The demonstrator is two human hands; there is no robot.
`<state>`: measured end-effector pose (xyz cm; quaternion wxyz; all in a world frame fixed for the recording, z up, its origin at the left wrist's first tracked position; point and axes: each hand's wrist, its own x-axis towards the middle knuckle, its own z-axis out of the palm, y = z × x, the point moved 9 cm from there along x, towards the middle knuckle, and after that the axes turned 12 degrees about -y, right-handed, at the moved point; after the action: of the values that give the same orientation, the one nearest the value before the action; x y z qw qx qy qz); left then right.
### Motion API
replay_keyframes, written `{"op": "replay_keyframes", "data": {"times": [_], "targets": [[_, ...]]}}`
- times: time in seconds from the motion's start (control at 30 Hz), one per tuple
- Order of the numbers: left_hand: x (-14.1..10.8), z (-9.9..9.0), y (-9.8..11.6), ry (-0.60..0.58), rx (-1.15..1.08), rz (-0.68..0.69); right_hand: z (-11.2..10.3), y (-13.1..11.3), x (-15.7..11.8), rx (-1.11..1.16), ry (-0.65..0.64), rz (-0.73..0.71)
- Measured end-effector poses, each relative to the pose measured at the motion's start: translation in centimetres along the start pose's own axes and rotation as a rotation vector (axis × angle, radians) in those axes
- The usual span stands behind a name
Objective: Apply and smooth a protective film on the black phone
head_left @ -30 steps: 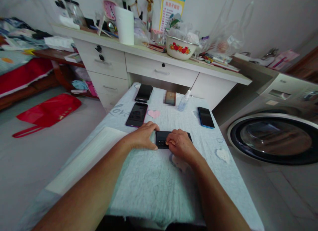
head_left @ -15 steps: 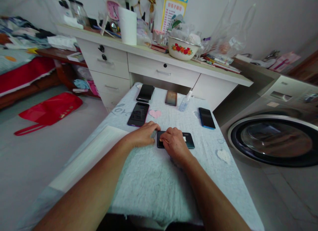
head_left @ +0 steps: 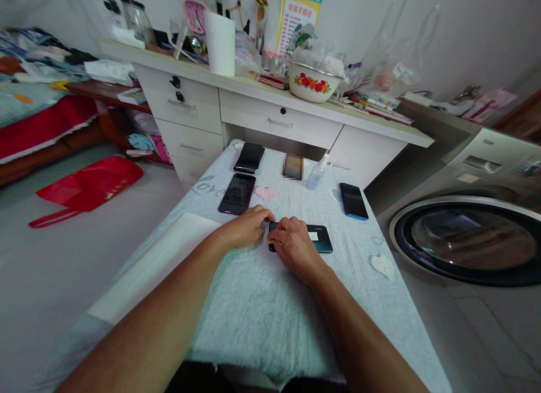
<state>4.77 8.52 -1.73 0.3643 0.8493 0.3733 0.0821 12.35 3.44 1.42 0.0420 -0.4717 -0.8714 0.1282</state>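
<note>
A dark phone (head_left: 324, 239) lies back up on the cloth-covered table (head_left: 253, 303), a white label on its back. My right hand (head_left: 293, 241) rests over its left half, fingers curled and closed; what they pinch, if anything, is hidden. My left hand (head_left: 250, 227) is at the phone's left end, thumb and forefinger closed round something small that I cannot make out. Beyond my left hand lies a phone with a purple edge (head_left: 238, 193), screen up.
Farther back are stacked black phones (head_left: 249, 157), a pixelated small item (head_left: 293, 166) and a clear spray bottle (head_left: 316, 173). A blue-edged phone (head_left: 354, 201) lies right. White paper (head_left: 156, 263) is at left, a washing machine (head_left: 473, 173) at right.
My right hand has shifted slightly left along the phone, towards its left end. My left hand has hardly moved. The whole view has shifted a little.
</note>
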Motion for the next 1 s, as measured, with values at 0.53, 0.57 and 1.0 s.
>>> {"op": "replay_keyframes", "data": {"times": [0.53, 0.57, 1.0], "targets": [[-0.1, -0.1, 0.3, -0.019, 0.019, -0.012, -0.4, 0.3, -1.6, 0.067, -0.052, -0.067], [-0.1, -0.1, 0.3, -0.020, 0.020, -0.012, -0.4, 0.6, -1.7, 0.074, -0.057, -0.055], [-0.1, -0.1, 0.2, -0.010, 0.022, -0.010, -0.2, 0.9, -1.6, 0.087, -0.043, -0.031]]}}
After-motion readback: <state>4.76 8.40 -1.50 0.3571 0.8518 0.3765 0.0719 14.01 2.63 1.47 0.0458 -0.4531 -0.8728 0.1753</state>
